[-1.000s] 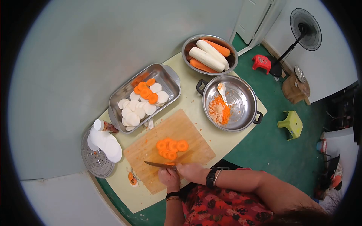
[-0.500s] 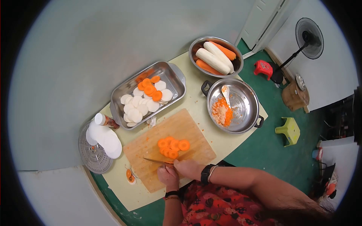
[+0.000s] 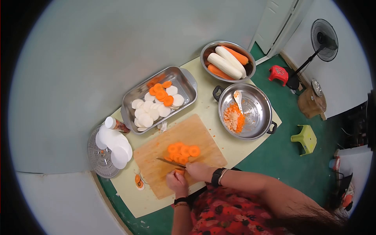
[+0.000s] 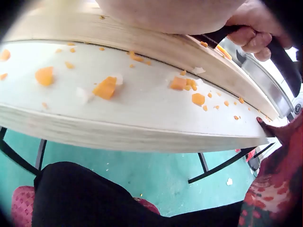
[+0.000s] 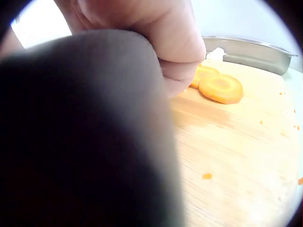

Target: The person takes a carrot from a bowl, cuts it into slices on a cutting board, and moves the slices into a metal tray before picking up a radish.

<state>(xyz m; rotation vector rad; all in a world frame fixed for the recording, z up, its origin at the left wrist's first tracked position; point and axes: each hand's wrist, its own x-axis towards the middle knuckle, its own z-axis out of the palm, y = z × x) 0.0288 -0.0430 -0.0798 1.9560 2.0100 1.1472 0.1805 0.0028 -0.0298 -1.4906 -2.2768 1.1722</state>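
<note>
Carrot (image 3: 180, 171), in the head view, on the wooden board (image 3: 188, 131), at 6 o'clock from the slices (image 3: 184, 150). Pinched in the left hand (image 3: 177, 181); knife (image 3: 171, 163) gripped in the curled right hand (image 3: 198, 171). Now nearer the slices than a moment ago, with the blade: probably one more cut done. In the left wrist view, chunky crumbs (image 4: 105, 88) on a smooth, pale table (image 4: 147, 106); black handle (image 4: 285, 71) at 2 o'clock. In the right wrist view, flat, round, shiny slices at 2 o'clock, on streaky wood.
</note>
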